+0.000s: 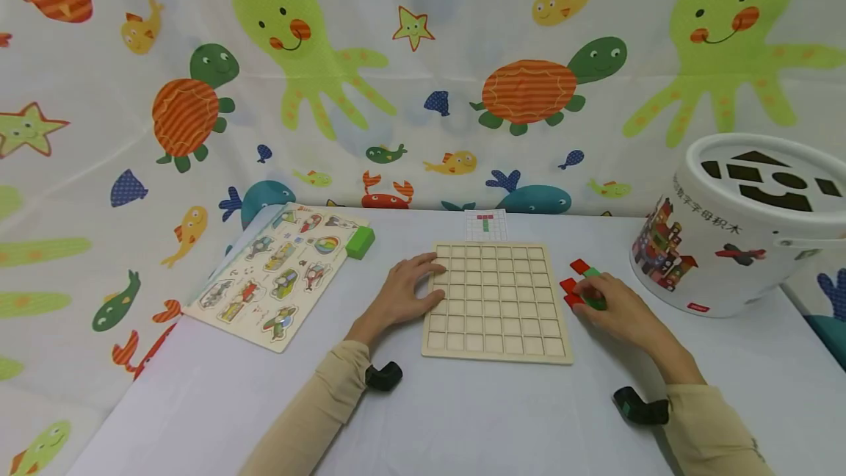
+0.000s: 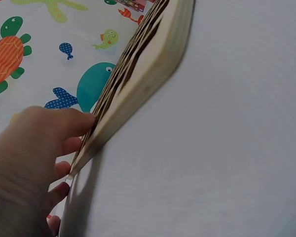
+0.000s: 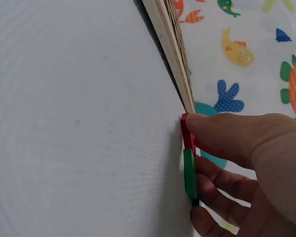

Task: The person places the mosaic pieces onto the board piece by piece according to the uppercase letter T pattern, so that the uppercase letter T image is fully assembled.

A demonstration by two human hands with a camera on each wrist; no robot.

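A light wooden board (image 1: 497, 302) with a grid of square recesses lies on the white table. My left hand (image 1: 407, 292) rests on its left edge, thumb and fingers apart. In the left wrist view the thumb of that hand (image 2: 37, 148) touches the board's rim (image 2: 133, 103). Right of the board lie several small flat tiles, among them a red tile (image 1: 579, 266) and a green tile (image 3: 189, 173). My right hand (image 1: 617, 311) bends over them. Its thumb and fingers pinch a red tile (image 3: 186, 129) low at the table; the fingers partly hide the green ones.
A small grid card (image 1: 485, 225) with a red and green T pattern lies behind the board. At left is a picture puzzle board (image 1: 280, 270) with a green block (image 1: 360, 242) beside it. A white lidded bucket (image 1: 747, 241) stands at right.
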